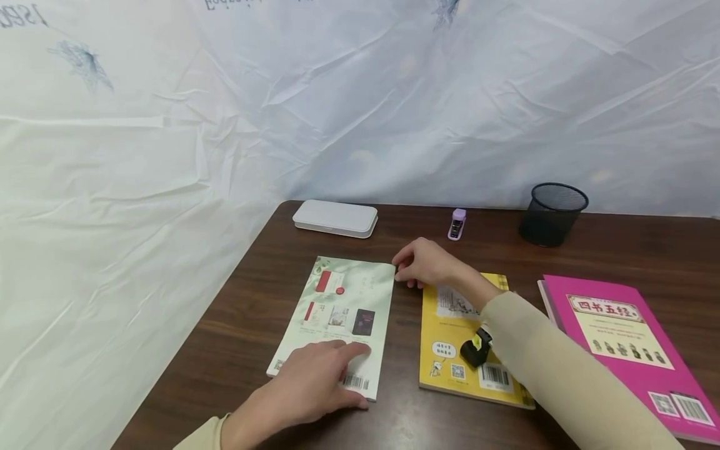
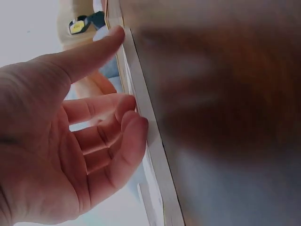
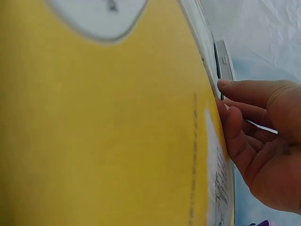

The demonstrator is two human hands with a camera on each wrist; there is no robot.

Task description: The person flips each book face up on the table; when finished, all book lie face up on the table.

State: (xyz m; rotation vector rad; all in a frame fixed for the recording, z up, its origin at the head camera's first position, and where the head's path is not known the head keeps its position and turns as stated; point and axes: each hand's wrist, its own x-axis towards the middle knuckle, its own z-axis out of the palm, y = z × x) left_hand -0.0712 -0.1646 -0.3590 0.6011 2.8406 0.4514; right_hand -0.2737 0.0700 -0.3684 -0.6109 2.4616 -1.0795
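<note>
A pale green book (image 1: 351, 284) with small book pictures on its cover lies on the table at left of centre. My left hand (image 1: 309, 381) rests over its lower part, fingers loosely bent on the cover and thumb by the bottom edge. In the left wrist view, the thumb and fingertips of the left hand (image 2: 75, 132) meet the book's pale edge (image 2: 162, 181). At the upper right corner, my right hand (image 1: 429, 264) pinches the book between thumb and forefinger. In the right wrist view, the right hand (image 3: 263, 136) reaches past the yellow book (image 3: 117, 117).
Right of centre lies the yellow book (image 1: 450, 337), under my right forearm, which carries a black wrist camera (image 1: 475, 351). A pink book (image 1: 607, 287) lies farther right. At the back stand a white case (image 1: 335, 217), a purple stapler (image 1: 457, 224) and a black mesh pen holder (image 1: 545, 222).
</note>
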